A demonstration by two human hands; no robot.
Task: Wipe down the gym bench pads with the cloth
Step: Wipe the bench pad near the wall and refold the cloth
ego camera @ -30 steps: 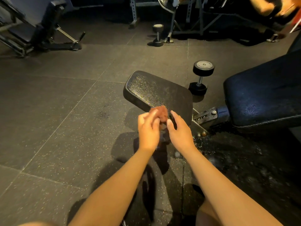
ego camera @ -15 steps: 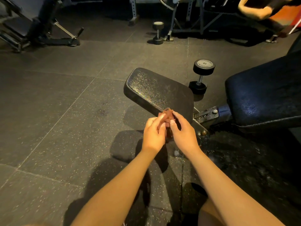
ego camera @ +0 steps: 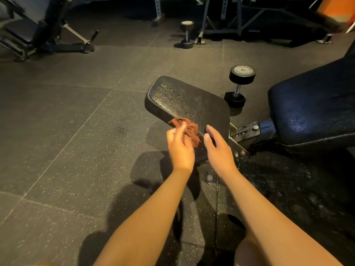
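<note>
A small black seat pad (ego camera: 184, 102) of the gym bench slopes in the middle of the view, its surface glistening. The larger black back pad (ego camera: 315, 108) lies to the right, joined by a metal bracket (ego camera: 247, 131). A crumpled brown cloth (ego camera: 189, 131) lies at the seat pad's near edge. My left hand (ego camera: 179, 145) holds the cloth, fingers curled round it. My right hand (ego camera: 218, 146) hovers just right of the cloth at the pad's near corner, fingers relaxed, holding nothing.
A black dumbbell (ego camera: 239, 85) stands on end between the two pads. Another dumbbell (ego camera: 186, 34) stands farther back by a rack frame (ego camera: 226, 22). A second bench (ego camera: 38, 29) sits at the far left. Rubber floor tiles (ego camera: 67, 131) spread to the left.
My right hand has let go of the cloth and drawn slightly right. My left hand keeps the cloth, which now spreads up onto the seat pad's edge.
</note>
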